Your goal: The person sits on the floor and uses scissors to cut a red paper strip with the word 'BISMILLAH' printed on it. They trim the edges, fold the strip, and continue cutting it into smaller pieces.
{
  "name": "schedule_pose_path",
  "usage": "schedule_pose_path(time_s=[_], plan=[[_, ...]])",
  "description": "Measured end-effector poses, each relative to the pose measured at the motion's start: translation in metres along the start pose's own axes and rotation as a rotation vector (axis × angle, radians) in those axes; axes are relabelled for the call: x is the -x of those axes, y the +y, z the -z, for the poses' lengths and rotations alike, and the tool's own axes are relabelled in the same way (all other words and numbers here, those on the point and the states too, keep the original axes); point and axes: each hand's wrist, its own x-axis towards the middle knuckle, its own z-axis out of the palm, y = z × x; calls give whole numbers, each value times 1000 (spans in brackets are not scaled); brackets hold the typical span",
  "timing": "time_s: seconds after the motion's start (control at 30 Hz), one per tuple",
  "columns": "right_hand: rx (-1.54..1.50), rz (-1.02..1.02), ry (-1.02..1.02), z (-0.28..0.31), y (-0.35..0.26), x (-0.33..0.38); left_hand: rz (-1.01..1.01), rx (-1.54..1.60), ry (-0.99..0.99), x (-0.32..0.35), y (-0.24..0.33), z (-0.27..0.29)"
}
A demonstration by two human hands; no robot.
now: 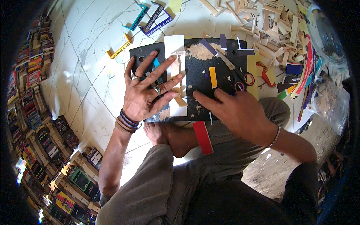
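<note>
My left hand [144, 86], fingers spread, presses flat over a long white strip [174, 44] and the black board [198, 80] under it. Between the fingertips, pale wood [181, 102] shows on the strip, and a blue piece [156, 63] peeks out beneath the fingers. My right hand [240, 114] rests low on the board, index finger stretched out and thumb apart from it; its other fingers are partly hidden. Just above the right thumb lies a small yellow strip [213, 77]. Scissors [229, 64] with dark-and-red handles lie beyond it, blades partly apart.
A red strip [203, 137] lies by my leg. Lettered colored brackets [150, 20] and a yellow one [119, 47] sit on the tiled floor [86, 48]. Wood offcuts [277, 30] heap at far right, near colored strips [304, 75] and clear plastic [332, 107]. Stacked pieces [48, 150] line the left.
</note>
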Motion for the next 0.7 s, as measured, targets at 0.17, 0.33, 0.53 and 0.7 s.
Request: schedule_pose_path(time_s=[0.17,0.33,0.53,0.7], plan=[[-107,59,-32,11,9,-11,24,19,9,0,0,-2],[-107,86,8,15,9,-15,22,23,12,0,-1,-3],[-71,56,-29,14,4,-14,21,45,7,1,-2,-4],[-55,6,-98,15,-2,-11,17,52,14,0,-2,-4]])
